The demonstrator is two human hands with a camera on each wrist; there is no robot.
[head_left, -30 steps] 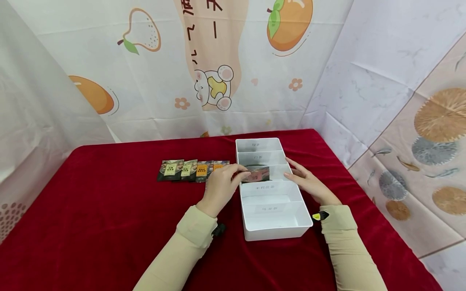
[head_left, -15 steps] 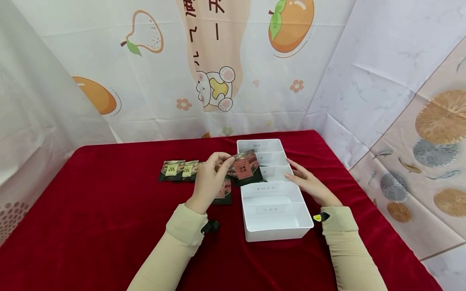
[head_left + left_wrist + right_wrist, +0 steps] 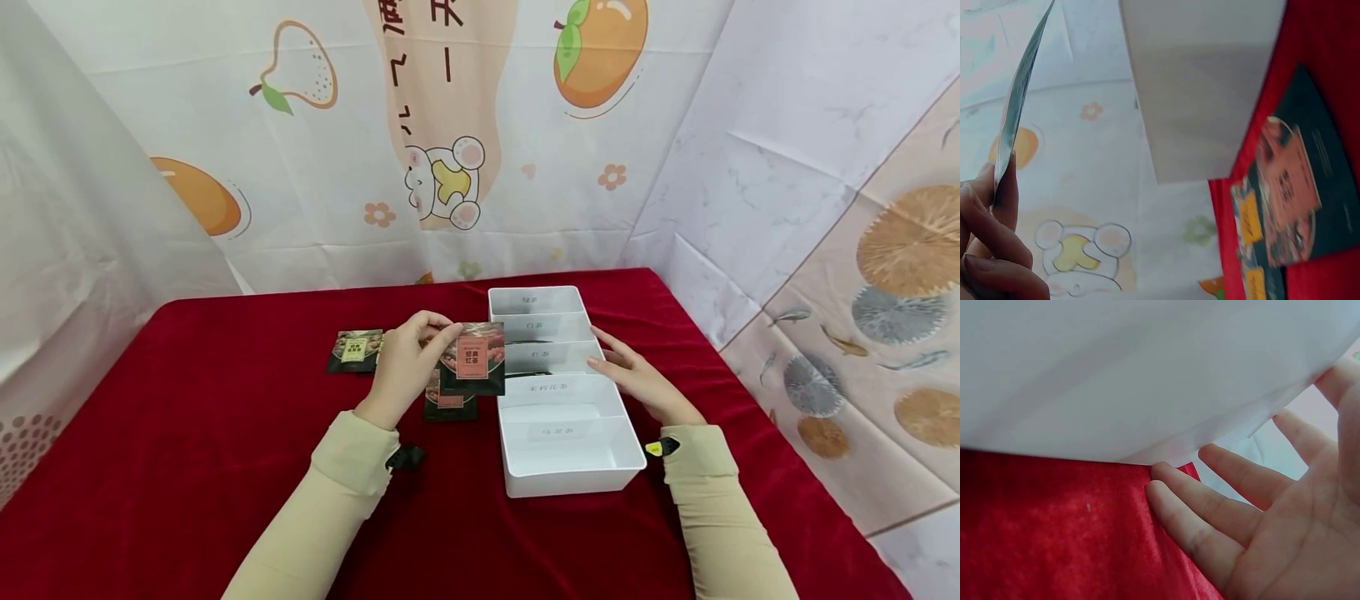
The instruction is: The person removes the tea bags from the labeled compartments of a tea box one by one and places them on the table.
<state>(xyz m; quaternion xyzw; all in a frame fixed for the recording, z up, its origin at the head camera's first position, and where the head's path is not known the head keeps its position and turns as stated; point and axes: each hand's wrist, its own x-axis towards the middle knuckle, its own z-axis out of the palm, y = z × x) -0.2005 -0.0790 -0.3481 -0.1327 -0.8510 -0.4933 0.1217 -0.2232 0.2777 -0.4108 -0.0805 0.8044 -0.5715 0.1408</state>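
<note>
My left hand (image 3: pixel 405 358) pinches a dark tea sachet (image 3: pixel 472 383) with a red label by its upper left corner. The sachet is upright, its label towards the head camera, overlapping the box's left side in that view. Edge-on, the same sachet (image 3: pixel 1019 106) shows thin in the left wrist view. Below it, another red-labelled sachet (image 3: pixel 450 412) lies on the cloth. My right hand (image 3: pixel 639 382) rests against the right side of the white divided box (image 3: pixel 570 483), fingers mostly straight; its fingertips (image 3: pixel 1159 470) touch the wall near the lower edge.
Left of the hand lies a yellow-labelled sachet (image 3: pixel 354 352). Orange-labelled sachets (image 3: pixel 1251 219) lie beside the red one, hidden behind the left hand from the head. Dark edges (image 3: pixel 528 374) show inside the box's middle compartments. Red cloth (image 3: pixel 187 433) covers the table; printed curtains (image 3: pixel 315 192) hang behind.
My left hand has drawn the red-labelled sachet up and left, away from the box's middle compartment, turning its face to the head camera. The right hand has stayed at the box.
</note>
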